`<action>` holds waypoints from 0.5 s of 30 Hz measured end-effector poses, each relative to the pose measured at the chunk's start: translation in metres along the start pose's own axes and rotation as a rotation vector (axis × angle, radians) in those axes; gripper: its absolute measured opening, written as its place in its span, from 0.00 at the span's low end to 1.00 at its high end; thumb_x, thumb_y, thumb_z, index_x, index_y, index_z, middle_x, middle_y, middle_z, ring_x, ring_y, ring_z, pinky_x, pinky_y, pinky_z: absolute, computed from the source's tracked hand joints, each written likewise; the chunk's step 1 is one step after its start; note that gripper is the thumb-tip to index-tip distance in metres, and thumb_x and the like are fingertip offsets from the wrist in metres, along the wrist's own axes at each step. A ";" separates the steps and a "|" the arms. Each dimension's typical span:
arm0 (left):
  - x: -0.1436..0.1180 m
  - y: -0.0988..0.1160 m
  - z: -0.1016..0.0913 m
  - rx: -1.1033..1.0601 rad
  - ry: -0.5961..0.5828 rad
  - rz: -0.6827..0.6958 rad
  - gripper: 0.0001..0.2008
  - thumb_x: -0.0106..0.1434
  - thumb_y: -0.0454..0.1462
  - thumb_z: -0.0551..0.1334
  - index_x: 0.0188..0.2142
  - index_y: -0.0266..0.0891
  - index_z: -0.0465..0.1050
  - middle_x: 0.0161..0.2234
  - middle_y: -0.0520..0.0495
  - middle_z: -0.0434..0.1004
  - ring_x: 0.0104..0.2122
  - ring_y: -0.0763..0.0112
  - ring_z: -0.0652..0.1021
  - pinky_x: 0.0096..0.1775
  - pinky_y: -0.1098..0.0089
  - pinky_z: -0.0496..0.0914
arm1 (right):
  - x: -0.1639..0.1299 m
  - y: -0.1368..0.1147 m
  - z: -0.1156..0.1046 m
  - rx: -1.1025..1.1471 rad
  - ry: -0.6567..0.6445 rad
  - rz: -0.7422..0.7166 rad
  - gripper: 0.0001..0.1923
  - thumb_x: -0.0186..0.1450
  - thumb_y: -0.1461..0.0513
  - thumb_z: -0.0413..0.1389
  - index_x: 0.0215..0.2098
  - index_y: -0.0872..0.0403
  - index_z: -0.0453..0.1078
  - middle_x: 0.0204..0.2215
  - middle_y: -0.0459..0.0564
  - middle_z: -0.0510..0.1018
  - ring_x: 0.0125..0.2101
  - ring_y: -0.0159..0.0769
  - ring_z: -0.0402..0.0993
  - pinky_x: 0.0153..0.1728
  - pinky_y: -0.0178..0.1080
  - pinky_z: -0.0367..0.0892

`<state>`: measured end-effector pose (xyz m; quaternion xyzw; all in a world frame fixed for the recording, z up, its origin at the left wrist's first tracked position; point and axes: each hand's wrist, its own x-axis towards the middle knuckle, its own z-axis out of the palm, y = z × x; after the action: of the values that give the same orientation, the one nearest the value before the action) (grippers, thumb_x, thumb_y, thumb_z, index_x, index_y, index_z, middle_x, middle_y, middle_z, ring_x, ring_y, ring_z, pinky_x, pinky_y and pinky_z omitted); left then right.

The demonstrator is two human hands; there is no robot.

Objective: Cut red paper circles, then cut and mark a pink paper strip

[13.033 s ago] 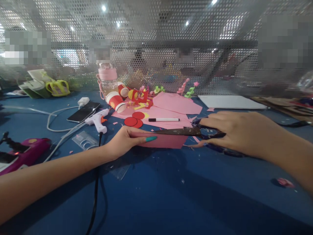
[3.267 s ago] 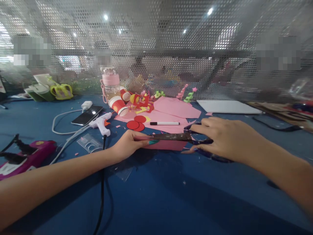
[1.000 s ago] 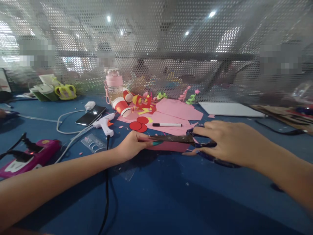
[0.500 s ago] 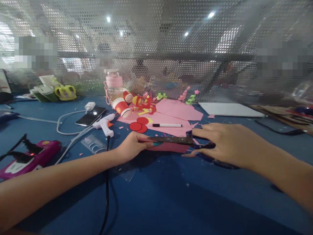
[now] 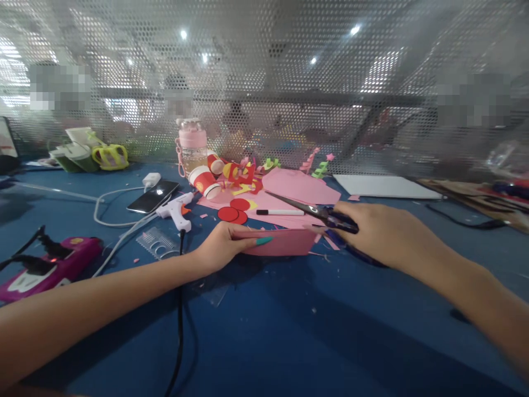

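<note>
Left hand (image 5: 221,249) pinching pink paper sheet (image 5: 285,241) at frame centre, held on edge above blue table (image 5: 268,331); right hand (image 5: 374,229) gripping scissors (image 5: 308,208), blades parted. Likely light, floppy, easily torn; best pinched near the cut.

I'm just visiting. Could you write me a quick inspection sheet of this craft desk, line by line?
Surface: blue table, speckled with paper scraps.
Job's things: folded pink paper; scissors, blades raised clear of it.
Clutter: marker, red paper circles, paper cup, pink bottle, phone, glue gun, stencil ruler.
Hands: left hand pinches the paper; right hand grips the scissors.
Cables: black cord; white cable.
Surroundings: perforated metal screen behind the desk.
</note>
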<state>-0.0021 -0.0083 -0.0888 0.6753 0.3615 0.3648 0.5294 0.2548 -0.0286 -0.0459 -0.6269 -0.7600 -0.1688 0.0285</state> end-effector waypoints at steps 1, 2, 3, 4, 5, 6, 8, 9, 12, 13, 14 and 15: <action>0.000 0.000 0.000 -0.008 0.003 0.003 0.10 0.56 0.32 0.64 0.37 0.42 0.80 0.43 0.51 0.81 0.45 0.67 0.78 0.48 0.71 0.70 | 0.002 0.000 0.001 -0.020 -0.038 0.059 0.15 0.62 0.56 0.46 0.37 0.56 0.71 0.33 0.60 0.81 0.30 0.50 0.78 0.21 0.38 0.58; -0.001 0.001 -0.001 -0.010 0.012 -0.006 0.09 0.56 0.34 0.65 0.37 0.41 0.80 0.43 0.50 0.81 0.44 0.67 0.79 0.47 0.72 0.71 | 0.004 0.000 0.002 -0.036 -0.068 0.107 0.16 0.63 0.55 0.46 0.36 0.56 0.70 0.31 0.61 0.81 0.29 0.51 0.78 0.20 0.38 0.57; -0.002 0.001 -0.001 -0.007 0.031 -0.023 0.09 0.55 0.36 0.66 0.37 0.41 0.80 0.41 0.50 0.82 0.42 0.67 0.79 0.45 0.72 0.72 | 0.006 0.000 0.004 -0.044 -0.087 0.146 0.16 0.63 0.54 0.46 0.34 0.57 0.70 0.30 0.62 0.81 0.29 0.51 0.78 0.20 0.38 0.56; -0.002 0.002 -0.001 -0.003 0.055 -0.041 0.10 0.55 0.38 0.67 0.37 0.40 0.80 0.39 0.49 0.82 0.39 0.68 0.80 0.42 0.72 0.72 | 0.008 0.000 0.008 -0.037 -0.093 0.163 0.17 0.63 0.53 0.46 0.32 0.57 0.69 0.29 0.63 0.81 0.28 0.50 0.78 0.20 0.37 0.56; -0.003 0.002 -0.001 -0.004 0.076 -0.059 0.12 0.54 0.40 0.68 0.37 0.39 0.79 0.37 0.49 0.82 0.36 0.68 0.80 0.39 0.72 0.72 | 0.009 0.001 0.012 -0.024 -0.089 0.174 0.17 0.63 0.52 0.46 0.31 0.56 0.68 0.27 0.63 0.80 0.27 0.50 0.77 0.20 0.37 0.55; -0.003 0.003 -0.001 -0.012 0.089 -0.070 0.12 0.52 0.41 0.69 0.36 0.38 0.79 0.35 0.49 0.82 0.34 0.69 0.79 0.37 0.73 0.72 | 0.010 0.002 0.017 -0.010 -0.071 0.185 0.17 0.63 0.51 0.47 0.29 0.56 0.67 0.27 0.62 0.80 0.26 0.49 0.77 0.19 0.37 0.55; -0.004 0.005 0.000 -0.050 0.084 -0.083 0.13 0.50 0.42 0.70 0.33 0.37 0.78 0.31 0.50 0.81 0.31 0.72 0.79 0.34 0.74 0.72 | 0.012 0.004 0.027 0.031 -0.028 0.201 0.16 0.60 0.49 0.50 0.27 0.53 0.65 0.23 0.58 0.79 0.24 0.46 0.75 0.18 0.35 0.54; -0.004 0.005 0.000 -0.074 0.068 -0.091 0.12 0.49 0.42 0.71 0.31 0.36 0.78 0.29 0.50 0.81 0.29 0.72 0.78 0.34 0.74 0.71 | 0.012 0.005 0.031 0.064 0.003 0.187 0.16 0.60 0.49 0.50 0.26 0.53 0.65 0.21 0.54 0.78 0.22 0.45 0.75 0.18 0.35 0.54; -0.003 0.007 0.001 -0.154 0.009 -0.137 0.13 0.47 0.42 0.72 0.29 0.36 0.79 0.27 0.50 0.80 0.27 0.73 0.77 0.33 0.74 0.71 | 0.010 0.003 0.032 0.177 0.149 0.181 0.17 0.61 0.49 0.47 0.22 0.51 0.61 0.19 0.51 0.76 0.21 0.42 0.73 0.19 0.35 0.55; -0.003 0.007 0.002 -0.188 -0.015 -0.155 0.13 0.46 0.42 0.72 0.29 0.36 0.79 0.27 0.50 0.80 0.28 0.73 0.78 0.34 0.73 0.71 | 0.009 0.000 0.030 0.224 0.213 0.183 0.18 0.62 0.49 0.46 0.21 0.51 0.60 0.20 0.52 0.75 0.22 0.42 0.72 0.20 0.36 0.56; -0.003 0.007 0.002 -0.222 -0.041 -0.168 0.14 0.46 0.42 0.73 0.29 0.35 0.79 0.28 0.49 0.80 0.28 0.73 0.78 0.34 0.72 0.72 | 0.008 -0.004 0.026 0.292 0.268 0.178 0.18 0.62 0.50 0.45 0.21 0.51 0.59 0.20 0.52 0.75 0.23 0.42 0.72 0.21 0.36 0.56; -0.002 0.008 0.002 -0.251 -0.064 -0.175 0.14 0.45 0.41 0.73 0.30 0.35 0.79 0.29 0.48 0.80 0.29 0.72 0.78 0.34 0.72 0.72 | 0.007 -0.010 0.023 0.398 0.287 0.153 0.18 0.62 0.49 0.43 0.21 0.51 0.59 0.21 0.52 0.75 0.24 0.42 0.72 0.22 0.37 0.57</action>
<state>-0.0006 -0.0124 -0.0820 0.5812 0.3535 0.3377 0.6506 0.2476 -0.0174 -0.0680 -0.6344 -0.7167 -0.1006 0.2714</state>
